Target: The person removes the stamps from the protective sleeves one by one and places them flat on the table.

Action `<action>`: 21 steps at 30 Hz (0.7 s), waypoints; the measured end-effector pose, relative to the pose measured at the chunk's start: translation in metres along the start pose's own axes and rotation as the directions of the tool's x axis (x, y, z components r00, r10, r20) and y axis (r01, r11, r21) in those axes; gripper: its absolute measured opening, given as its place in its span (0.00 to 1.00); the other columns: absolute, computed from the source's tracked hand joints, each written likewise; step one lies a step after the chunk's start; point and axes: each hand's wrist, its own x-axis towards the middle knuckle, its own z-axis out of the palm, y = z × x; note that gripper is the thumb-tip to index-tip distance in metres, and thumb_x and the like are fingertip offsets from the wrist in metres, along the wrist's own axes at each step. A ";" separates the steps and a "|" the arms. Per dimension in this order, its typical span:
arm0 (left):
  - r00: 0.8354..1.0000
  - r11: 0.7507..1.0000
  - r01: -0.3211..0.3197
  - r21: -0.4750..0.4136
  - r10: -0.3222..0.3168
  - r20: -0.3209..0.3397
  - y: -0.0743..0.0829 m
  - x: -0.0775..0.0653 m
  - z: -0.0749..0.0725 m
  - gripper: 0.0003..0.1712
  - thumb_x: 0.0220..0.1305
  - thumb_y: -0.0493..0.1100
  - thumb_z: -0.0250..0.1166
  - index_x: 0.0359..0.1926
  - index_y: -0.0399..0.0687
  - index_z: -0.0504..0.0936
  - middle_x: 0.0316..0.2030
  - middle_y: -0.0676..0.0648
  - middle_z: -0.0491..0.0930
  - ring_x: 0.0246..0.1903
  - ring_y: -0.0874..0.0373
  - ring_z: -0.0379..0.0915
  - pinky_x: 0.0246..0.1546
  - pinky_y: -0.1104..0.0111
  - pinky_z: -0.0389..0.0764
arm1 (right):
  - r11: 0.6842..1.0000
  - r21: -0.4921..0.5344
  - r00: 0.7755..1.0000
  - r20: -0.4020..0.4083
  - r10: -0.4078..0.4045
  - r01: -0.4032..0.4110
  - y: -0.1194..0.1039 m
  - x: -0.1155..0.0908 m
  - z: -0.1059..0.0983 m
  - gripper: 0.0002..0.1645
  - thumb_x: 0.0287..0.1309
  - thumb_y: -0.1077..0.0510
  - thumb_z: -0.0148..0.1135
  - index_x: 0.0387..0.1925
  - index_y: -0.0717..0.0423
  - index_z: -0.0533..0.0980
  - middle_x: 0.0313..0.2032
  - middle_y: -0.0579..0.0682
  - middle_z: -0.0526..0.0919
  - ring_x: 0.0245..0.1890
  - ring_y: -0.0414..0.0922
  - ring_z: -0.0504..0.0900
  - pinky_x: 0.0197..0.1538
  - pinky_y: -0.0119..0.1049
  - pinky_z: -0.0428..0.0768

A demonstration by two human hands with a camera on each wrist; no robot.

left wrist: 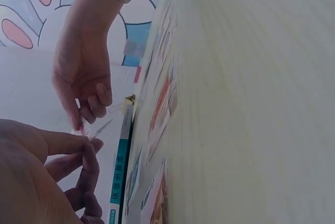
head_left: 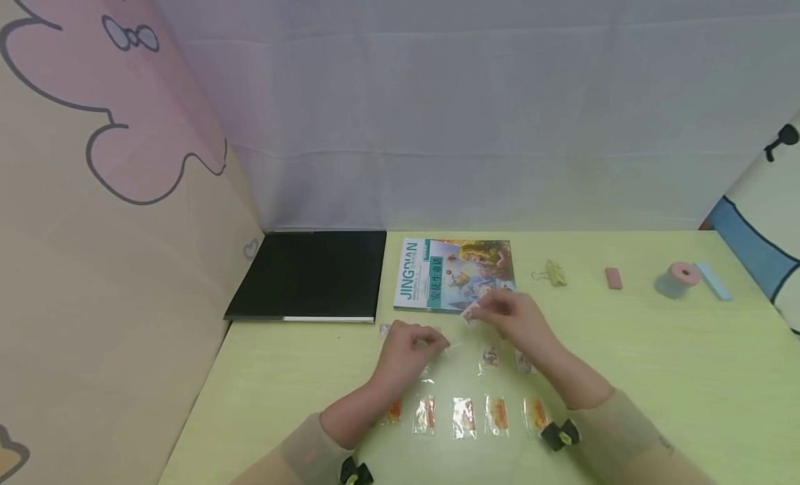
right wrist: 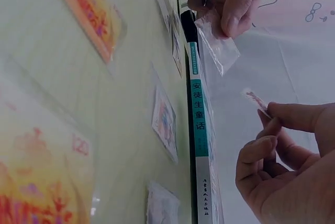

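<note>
The right hand (head_left: 509,317) pinches a small printed paper (right wrist: 256,99) by 1 end between thumb and forefinger, its other fingers bent. The left hand (head_left: 406,353) has thumb and forefinger closed on the corner of a clear sleeve (right wrist: 217,43). Both are held up above the bench (head_left: 281,381), near each other but apart.

The paper looks thin, light and easily creased, so the extreme edge is the place to grip it. The sleeve is probably limp, slick film, likely to buckle or cling; a corner or a rim suits it best. I cannot tell which side has its mouth.

Below the hands lie more sleeved prints, among them a near row of 5 orange prints (head_left: 496,415). Beyond the hands is a book (head_left: 453,276), with a black folder (head_left: 312,276) left of it; to the right are a binder clip (head_left: 554,274) and a pink eraser (head_left: 614,278).
</note>
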 end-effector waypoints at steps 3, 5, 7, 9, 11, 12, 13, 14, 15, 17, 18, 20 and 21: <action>1.000 1.000 0.002 -0.004 -0.002 0.012 0.001 -0.001 0.001 0.03 0.55 0.48 0.68 0.29 0.60 0.88 0.31 0.64 0.83 0.41 0.66 0.76 0.43 0.69 0.72 | 0.997 -0.053 0.999 0.018 0.049 -0.048 0.001 0.003 0.000 0.12 0.53 0.49 0.66 0.34 0.53 0.79 0.32 0.55 0.82 0.26 0.51 0.76 0.28 0.37 0.76; 1.000 1.000 -0.012 0.013 0.011 0.027 0.001 -0.002 0.002 0.02 0.53 0.46 0.69 0.29 0.56 0.88 0.28 0.62 0.84 0.35 0.67 0.78 0.39 0.70 0.74 | 0.991 -0.104 0.996 0.034 0.087 -0.083 0.002 0.004 0.001 0.12 0.52 0.49 0.66 0.32 0.54 0.79 0.30 0.53 0.81 0.26 0.47 0.76 0.30 0.36 0.75; 0.999 0.999 -0.014 0.049 0.012 0.042 0.001 -0.002 0.003 0.02 0.51 0.44 0.70 0.28 0.55 0.88 0.25 0.62 0.83 0.29 0.69 0.76 0.35 0.71 0.74 | 0.983 -0.137 0.990 0.053 0.127 -0.119 0.003 0.006 0.003 0.11 0.52 0.51 0.66 0.29 0.55 0.80 0.27 0.52 0.81 0.26 0.45 0.76 0.31 0.36 0.75; 0.998 0.993 -0.028 0.114 0.023 0.051 0.001 -0.002 0.005 0.01 0.50 0.45 0.71 0.27 0.57 0.87 0.23 0.64 0.82 0.27 0.70 0.74 0.34 0.73 0.74 | 0.977 -0.157 0.985 0.074 0.159 -0.146 0.004 0.007 0.005 0.11 0.51 0.52 0.66 0.26 0.56 0.79 0.25 0.53 0.80 0.24 0.45 0.75 0.29 0.36 0.75; 0.998 0.982 -0.041 0.184 0.032 0.052 0.000 -0.002 0.008 0.01 0.49 0.46 0.71 0.24 0.60 0.86 0.20 0.66 0.80 0.25 0.72 0.73 0.33 0.73 0.74 | 0.970 -0.181 0.981 0.084 0.177 -0.159 0.005 0.007 0.008 0.11 0.50 0.53 0.67 0.23 0.57 0.79 0.24 0.52 0.79 0.24 0.45 0.74 0.28 0.36 0.74; 0.998 0.975 -0.048 0.218 0.038 0.049 0.000 -0.003 0.010 0.02 0.48 0.47 0.71 0.23 0.61 0.86 0.19 0.67 0.79 0.25 0.72 0.72 0.33 0.73 0.74 | 0.966 -0.197 0.979 0.082 0.184 -0.165 0.006 0.008 0.009 0.11 0.49 0.54 0.68 0.22 0.57 0.79 0.25 0.51 0.79 0.24 0.45 0.74 0.28 0.35 0.73; 0.998 0.966 -0.053 0.254 0.043 0.044 0.000 -0.003 0.011 0.03 0.48 0.48 0.71 0.22 0.63 0.85 0.19 0.68 0.78 0.25 0.71 0.72 0.34 0.72 0.73 | 0.962 -0.216 0.979 0.081 0.189 -0.167 0.006 0.008 0.010 0.11 0.48 0.54 0.68 0.21 0.57 0.79 0.25 0.50 0.78 0.24 0.44 0.73 0.28 0.35 0.73; 0.998 0.956 -0.057 0.289 0.048 0.038 0.000 -0.003 0.012 0.04 0.47 0.49 0.71 0.20 0.65 0.84 0.18 0.69 0.77 0.26 0.70 0.71 0.36 0.72 0.71 | 0.955 -0.246 0.979 0.077 0.190 -0.166 0.006 0.008 0.011 0.11 0.47 0.53 0.68 0.19 0.56 0.79 0.25 0.49 0.78 0.24 0.43 0.73 0.27 0.34 0.72; 0.998 0.947 -0.056 0.315 0.049 0.032 0.001 -0.003 0.013 0.06 0.47 0.49 0.71 0.19 0.66 0.84 0.17 0.70 0.76 0.27 0.68 0.70 0.37 0.70 0.70 | 0.950 -0.269 0.979 0.076 0.188 -0.162 0.006 0.009 0.012 0.12 0.47 0.53 0.68 0.19 0.56 0.79 0.26 0.49 0.78 0.24 0.43 0.72 0.26 0.34 0.71; 0.999 0.933 -0.046 0.356 0.041 0.020 0.002 -0.004 0.014 0.08 0.46 0.50 0.72 0.17 0.67 0.82 0.16 0.69 0.73 0.30 0.64 0.67 0.38 0.68 0.67 | 0.936 -0.311 0.978 0.073 0.196 -0.165 0.005 0.009 0.014 0.13 0.46 0.53 0.68 0.17 0.56 0.78 0.26 0.48 0.78 0.22 0.43 0.72 0.26 0.34 0.71; 0.999 0.928 -0.038 0.370 0.035 0.015 0.003 -0.004 0.014 0.08 0.46 0.51 0.72 0.16 0.67 0.81 0.16 0.69 0.72 0.31 0.62 0.65 0.37 0.67 0.65 | 0.928 -0.334 0.977 0.073 0.201 -0.166 0.005 0.009 0.015 0.13 0.46 0.52 0.68 0.16 0.55 0.77 0.25 0.48 0.78 0.21 0.42 0.72 0.25 0.34 0.71; 1.000 0.918 -0.023 0.396 0.022 0.007 0.004 -0.005 0.015 0.10 0.45 0.52 0.72 0.15 0.68 0.79 0.15 0.66 0.71 0.32 0.60 0.62 0.35 0.67 0.63 | 0.914 -0.370 0.976 0.071 0.205 -0.165 0.005 0.009 0.017 0.14 0.45 0.52 0.68 0.14 0.55 0.75 0.24 0.48 0.78 0.19 0.42 0.72 0.23 0.33 0.70; 1.000 0.915 -0.016 0.402 0.016 0.004 0.004 -0.005 0.015 0.11 0.44 0.52 0.73 0.14 0.68 0.79 0.15 0.65 0.71 0.33 0.59 0.61 0.34 0.67 0.63 | 0.907 -0.389 0.976 0.070 0.204 -0.162 0.004 0.009 0.018 0.15 0.45 0.52 0.68 0.14 0.54 0.74 0.23 0.47 0.77 0.18 0.41 0.71 0.22 0.33 0.69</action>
